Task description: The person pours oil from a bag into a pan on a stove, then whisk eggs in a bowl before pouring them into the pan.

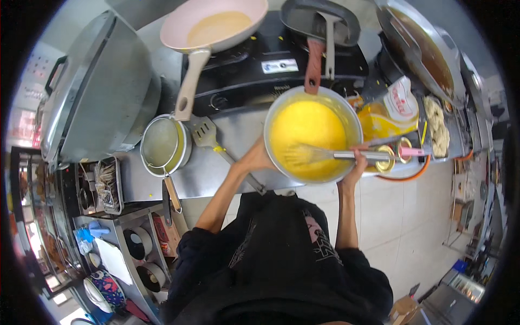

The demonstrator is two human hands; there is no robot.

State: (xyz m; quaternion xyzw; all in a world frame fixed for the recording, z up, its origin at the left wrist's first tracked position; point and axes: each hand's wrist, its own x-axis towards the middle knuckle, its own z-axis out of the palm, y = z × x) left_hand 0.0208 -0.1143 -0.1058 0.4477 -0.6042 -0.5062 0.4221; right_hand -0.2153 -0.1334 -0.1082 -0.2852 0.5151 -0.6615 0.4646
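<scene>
A metal pot point(278, 162) of yellow liquid point(310, 126) is before me, at the steel counter's front edge. My left hand point(260, 156) holds the pot's left side, its fingers partly hidden by the wall. The blurred wires of a balloon whisk point(321, 155) dip into the liquid. My right hand point(357, 166) is closed around the whisk's handle at the right rim; whether it also grips the pot is unclear. On the counter to the left, a slotted turner point(207, 134) lies beside a mesh strainer point(160, 140) set on a small pot.
Behind stands a black gas stove point(248, 85) bearing a pink frying pan point(219, 24) and a grey pan point(349, 28). To the right are a yellow bag point(373, 122), opened cans point(384, 164) and a large pot point(436, 61) of brown liquid. A large lidded metal vessel point(101, 89) stands left.
</scene>
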